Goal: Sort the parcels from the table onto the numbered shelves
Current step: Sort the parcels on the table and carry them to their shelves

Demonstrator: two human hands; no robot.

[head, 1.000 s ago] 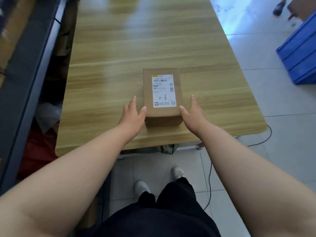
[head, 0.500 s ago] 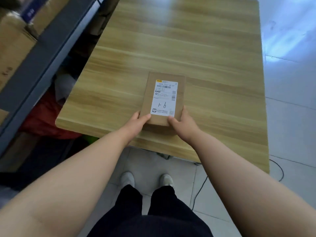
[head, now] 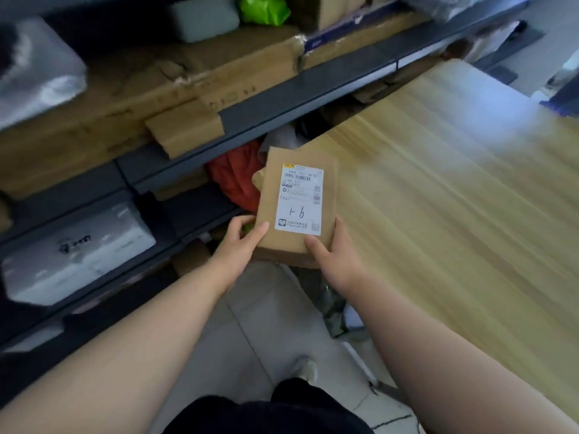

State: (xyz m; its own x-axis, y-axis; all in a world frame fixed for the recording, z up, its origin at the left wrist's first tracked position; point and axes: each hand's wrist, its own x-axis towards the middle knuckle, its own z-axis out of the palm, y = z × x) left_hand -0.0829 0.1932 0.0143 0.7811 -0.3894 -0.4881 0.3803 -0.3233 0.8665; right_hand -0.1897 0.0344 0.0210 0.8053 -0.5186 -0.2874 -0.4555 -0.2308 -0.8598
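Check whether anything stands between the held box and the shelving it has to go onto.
Nothing lies between the box, gripped by left hand and right hand, and the shelves. The nearest bays are filled, though: a flat carton above, a grey bag below. Its numbered bay is not identifiable.

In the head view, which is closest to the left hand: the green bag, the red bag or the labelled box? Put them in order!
1. Labelled box: gripped by the left hand, on its right.
2. Red bag: just beyond the hand, low down.
3. Green bag: far off, at the top of the view.
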